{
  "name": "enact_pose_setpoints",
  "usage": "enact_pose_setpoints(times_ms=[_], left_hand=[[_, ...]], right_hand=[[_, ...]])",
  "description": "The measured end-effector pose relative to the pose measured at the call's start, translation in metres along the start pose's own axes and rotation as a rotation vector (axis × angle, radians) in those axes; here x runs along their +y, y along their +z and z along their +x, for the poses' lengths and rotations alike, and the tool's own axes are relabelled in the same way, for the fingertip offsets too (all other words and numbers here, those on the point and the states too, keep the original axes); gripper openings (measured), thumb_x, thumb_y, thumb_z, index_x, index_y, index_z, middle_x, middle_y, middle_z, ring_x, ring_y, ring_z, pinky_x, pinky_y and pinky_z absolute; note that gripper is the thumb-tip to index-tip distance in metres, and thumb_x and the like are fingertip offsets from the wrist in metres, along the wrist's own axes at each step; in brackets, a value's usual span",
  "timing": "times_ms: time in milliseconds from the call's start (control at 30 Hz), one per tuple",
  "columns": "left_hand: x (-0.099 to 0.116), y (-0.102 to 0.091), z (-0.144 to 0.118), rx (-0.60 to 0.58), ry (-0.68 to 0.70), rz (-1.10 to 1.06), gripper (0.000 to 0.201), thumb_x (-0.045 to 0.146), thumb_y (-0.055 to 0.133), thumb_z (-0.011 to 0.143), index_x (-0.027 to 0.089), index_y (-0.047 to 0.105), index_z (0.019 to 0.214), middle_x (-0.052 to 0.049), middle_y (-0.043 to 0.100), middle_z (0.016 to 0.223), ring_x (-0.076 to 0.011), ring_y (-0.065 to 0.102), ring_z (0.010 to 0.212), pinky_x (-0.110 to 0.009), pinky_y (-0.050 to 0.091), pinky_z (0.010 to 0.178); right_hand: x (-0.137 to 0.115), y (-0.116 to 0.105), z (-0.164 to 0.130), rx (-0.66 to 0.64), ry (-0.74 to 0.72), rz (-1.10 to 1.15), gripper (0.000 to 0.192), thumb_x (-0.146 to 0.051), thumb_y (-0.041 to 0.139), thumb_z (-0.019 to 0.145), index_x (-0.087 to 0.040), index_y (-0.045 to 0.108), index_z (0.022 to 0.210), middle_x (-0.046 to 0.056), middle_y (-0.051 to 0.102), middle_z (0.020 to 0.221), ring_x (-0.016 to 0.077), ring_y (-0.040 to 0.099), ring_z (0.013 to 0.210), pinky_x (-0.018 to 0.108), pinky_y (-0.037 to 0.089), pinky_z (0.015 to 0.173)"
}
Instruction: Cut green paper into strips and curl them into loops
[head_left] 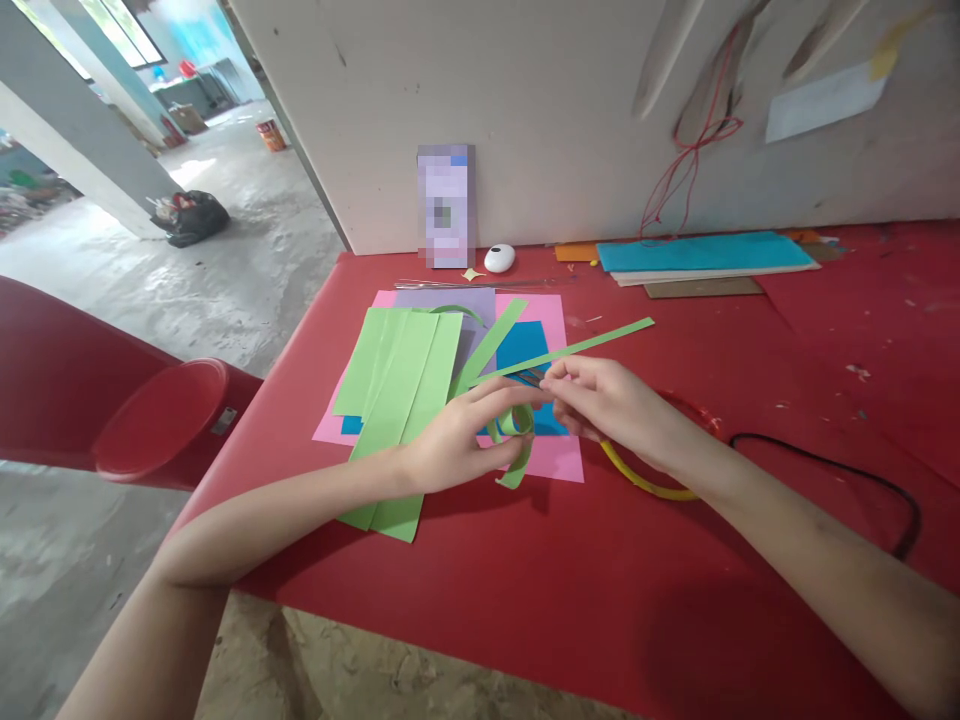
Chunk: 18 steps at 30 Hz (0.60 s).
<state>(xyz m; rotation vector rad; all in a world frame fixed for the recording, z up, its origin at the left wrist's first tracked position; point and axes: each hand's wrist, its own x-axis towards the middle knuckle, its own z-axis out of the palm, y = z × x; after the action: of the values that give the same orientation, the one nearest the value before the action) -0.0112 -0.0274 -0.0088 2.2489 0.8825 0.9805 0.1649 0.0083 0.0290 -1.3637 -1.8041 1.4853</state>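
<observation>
My left hand [465,430] is closed on a curled light-green paper strip [516,425], whose loops hang below the fingers. Beside it, my right hand [600,400] pinches a slim dark metal tool [531,378]; its kind is partly hidden by the fingers. A narrow green paper strip [600,342] slants up to the right past both hands. Under my left wrist lie several wide green paper strips [405,390]. Below these are a purple sheet [450,298], a blue sheet [525,345] and a pink sheet [553,310].
The red table [525,600] meets a pale upright panel [570,120]. A phone with a blurred screen [446,205] leans there beside a white rounded device [499,258]. Blue card [705,252] lies behind. A yellow ring [645,485] and a black cable [840,460] are near my right forearm.
</observation>
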Motion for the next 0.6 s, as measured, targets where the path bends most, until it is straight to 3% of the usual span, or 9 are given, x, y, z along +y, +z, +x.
enact_pose_setpoints(times_ms=[100,200,300,367,467,533,600], left_hand=[[0.001,-0.002,0.002,0.028,-0.031,-0.009,0.024,0.015,0.050,0.083,0.019,0.053,0.107,-0.005,0.060,0.095,-0.0131,0.058,0.084,-0.029,0.052,0.076],[0.002,-0.002,0.003,0.056,-0.059,-0.057,0.029,0.016,0.052,0.082,0.019,0.049,0.111,-0.007,0.061,0.102,-0.0137,0.060,0.087,-0.029,0.052,0.077],[0.002,-0.004,0.002,0.089,-0.062,-0.061,0.046,0.015,0.053,0.079,0.022,0.038,0.123,-0.008,0.061,0.110,-0.0165,0.060,0.097,-0.030,0.051,0.081],[0.001,-0.006,0.001,0.080,-0.093,-0.004,0.052,0.016,0.054,0.079,0.023,0.032,0.126,-0.008,0.062,0.112,-0.0178,0.060,0.099,-0.031,0.051,0.079],[-0.001,-0.008,0.002,0.044,-0.073,0.152,0.043,0.021,0.055,0.081,0.021,0.038,0.120,-0.008,0.063,0.108,-0.0183,0.060,0.093,-0.030,0.052,0.073],[0.001,-0.009,0.004,0.025,-0.012,0.269,0.035,0.023,0.055,0.083,0.019,0.043,0.115,-0.007,0.065,0.102,-0.0177,0.059,0.087,-0.030,0.052,0.070],[0.010,-0.012,0.004,0.039,0.058,0.388,0.040,0.028,0.057,0.082,0.016,0.042,0.118,-0.010,0.064,0.103,-0.0205,0.058,0.089,-0.035,0.052,0.074]], right_hand=[[0.001,0.002,0.000,0.018,-0.036,0.025,0.010,-0.026,0.046,0.082,-0.020,0.043,0.075,-0.005,0.047,0.052,0.0077,0.038,0.044,0.022,0.030,0.043],[0.001,0.000,-0.001,0.017,-0.111,0.032,0.019,-0.039,0.048,0.084,-0.020,0.048,0.083,0.000,0.055,0.074,0.0112,0.049,0.060,0.024,0.040,0.052],[-0.001,-0.001,-0.002,-0.146,-0.080,0.121,0.031,-0.047,0.043,0.086,-0.020,0.053,0.097,0.007,0.057,0.104,0.0182,0.055,0.095,0.030,0.049,0.074],[-0.003,0.001,-0.004,-0.269,-0.019,0.205,0.034,-0.046,0.043,0.087,-0.021,0.052,0.108,0.008,0.054,0.115,0.0200,0.053,0.104,0.034,0.049,0.082],[-0.005,0.009,-0.009,-0.349,0.011,0.275,0.042,-0.038,0.059,0.078,-0.023,0.047,0.116,0.007,0.051,0.118,0.0191,0.056,0.099,0.033,0.051,0.078],[-0.005,0.015,-0.011,-0.336,0.015,0.320,0.045,-0.032,0.065,0.074,-0.022,0.046,0.114,0.006,0.052,0.114,0.0175,0.057,0.095,0.031,0.052,0.072],[-0.005,0.019,-0.013,-0.302,0.021,0.389,0.042,-0.031,0.064,0.075,-0.022,0.045,0.112,0.005,0.054,0.104,0.0155,0.057,0.088,0.029,0.052,0.069]])
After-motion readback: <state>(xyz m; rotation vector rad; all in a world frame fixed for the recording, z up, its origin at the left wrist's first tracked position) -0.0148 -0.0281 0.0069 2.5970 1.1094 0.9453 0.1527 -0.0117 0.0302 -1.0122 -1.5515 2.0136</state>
